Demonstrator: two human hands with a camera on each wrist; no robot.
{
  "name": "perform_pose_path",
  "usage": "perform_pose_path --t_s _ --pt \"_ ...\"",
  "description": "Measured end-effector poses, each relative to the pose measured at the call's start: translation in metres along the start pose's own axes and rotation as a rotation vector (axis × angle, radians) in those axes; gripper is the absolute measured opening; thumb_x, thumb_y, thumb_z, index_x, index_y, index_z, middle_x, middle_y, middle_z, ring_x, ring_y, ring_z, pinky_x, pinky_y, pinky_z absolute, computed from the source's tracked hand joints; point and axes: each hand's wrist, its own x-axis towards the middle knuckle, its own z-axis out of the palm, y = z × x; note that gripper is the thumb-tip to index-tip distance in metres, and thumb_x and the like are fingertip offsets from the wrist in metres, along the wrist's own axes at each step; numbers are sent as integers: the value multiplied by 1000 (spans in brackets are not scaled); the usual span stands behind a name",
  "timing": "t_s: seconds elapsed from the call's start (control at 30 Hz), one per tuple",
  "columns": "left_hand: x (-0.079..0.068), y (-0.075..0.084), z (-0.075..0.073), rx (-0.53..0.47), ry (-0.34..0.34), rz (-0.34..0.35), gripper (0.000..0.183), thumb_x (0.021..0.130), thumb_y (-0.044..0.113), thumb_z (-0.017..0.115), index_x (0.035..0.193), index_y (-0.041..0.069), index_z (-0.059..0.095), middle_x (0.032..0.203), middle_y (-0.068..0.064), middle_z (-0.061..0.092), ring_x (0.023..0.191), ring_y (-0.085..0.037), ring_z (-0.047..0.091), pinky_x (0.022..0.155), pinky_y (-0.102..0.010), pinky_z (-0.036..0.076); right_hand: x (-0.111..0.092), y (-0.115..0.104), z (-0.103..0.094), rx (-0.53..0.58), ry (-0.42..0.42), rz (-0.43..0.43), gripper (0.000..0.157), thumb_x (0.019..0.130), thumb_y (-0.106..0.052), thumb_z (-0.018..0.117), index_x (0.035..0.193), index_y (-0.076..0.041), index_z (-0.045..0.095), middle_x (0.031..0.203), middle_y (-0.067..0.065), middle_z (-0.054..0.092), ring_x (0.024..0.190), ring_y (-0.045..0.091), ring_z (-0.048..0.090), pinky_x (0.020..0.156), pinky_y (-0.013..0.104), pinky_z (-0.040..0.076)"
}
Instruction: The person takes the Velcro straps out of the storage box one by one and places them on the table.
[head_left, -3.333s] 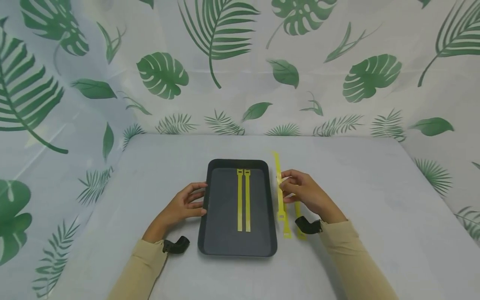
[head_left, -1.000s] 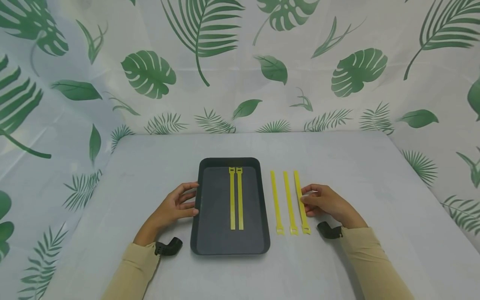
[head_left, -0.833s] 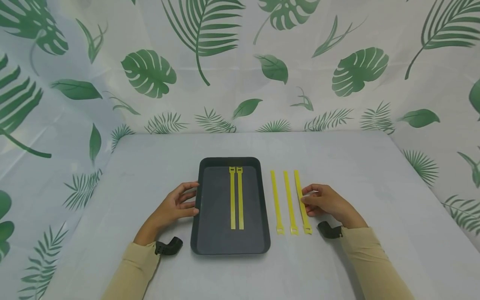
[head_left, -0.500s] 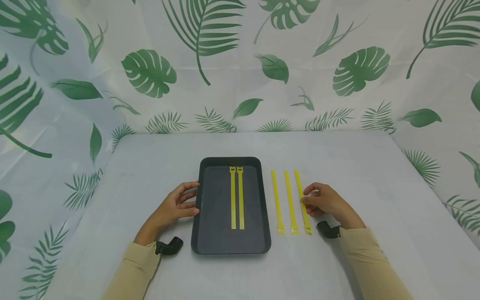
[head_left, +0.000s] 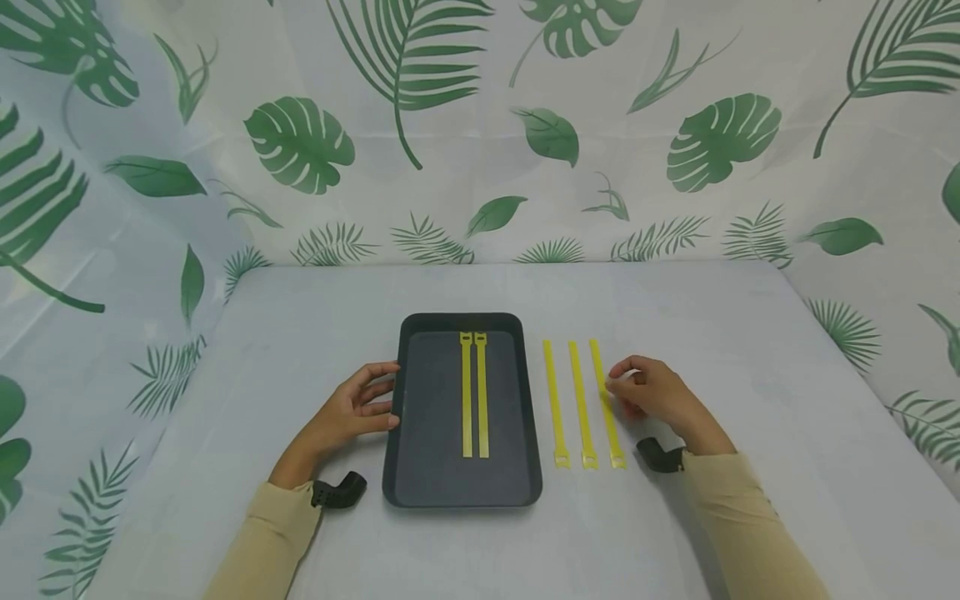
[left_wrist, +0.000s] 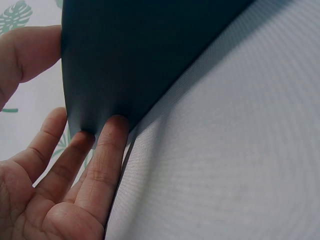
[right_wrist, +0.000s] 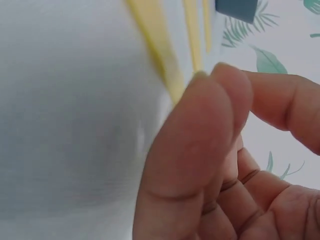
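Note:
Fingertips of my left hand (head_left: 356, 408) touch the left wall of a dark grey tray (head_left: 435, 483). In the left wrist view, the fingers spread along the tray's outer side (left_wrist: 125, 55). Two yellow cable ties (head_left: 467, 400) lie side by side in the tray, slotted heads at the far end. Three more lie spaced in a row on the table right of it, heads toward me. My right hand (head_left: 660, 400) is beside the rightmost cable tie (head_left: 611, 425), thumb and fingertips close together at its edge. In the right wrist view, that cable tie (right_wrist: 155, 40) passes behind the thumb.
A white cloth (head_left: 337, 300) covers the table, with a leaf-patterned curtain (head_left: 465, 142) behind and at both sides. Each wrist wears a black camera mount, the left mount (head_left: 339, 490) close to the tray's near left corner.
Earlier the right hand held a cable tie beside the tray's right rim. Now three are laid out in a row, and that hand has let go and lifted slightly. The left hand stays on the tray.

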Motion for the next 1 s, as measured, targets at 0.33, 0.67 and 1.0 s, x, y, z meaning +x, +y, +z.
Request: perform_pose_path --t_s 0.33,0.67,1.0 --pt "0 1 -1 21 3 -7 80 95 0 81 158 -13 35 167 -37 30 149 -60 38 102 -27 59 5 -18 3 83 -15 -90 30 106 -10 69 126 11 61 87 8 67 72 17 66 67 28 61" --pt "0 1 -3 16 1 -9 81 94 2 82 159 -13 35 167 -37 30 149 -60 38 102 -28 59 7 -32 14 159 -35 -197 31 105 -5 68 128 15 60 93 12 70 76 16 67 70 27 63" --pt "0 1 -2 -5 -3 -14 81 94 0 81 159 -12 34 168 -37 29 147 -61 41 101 -30 60 8 -44 22 187 -58 -251 32 104 -4 69 127 15 60 92 10 69 75 18 68 70 27 62"
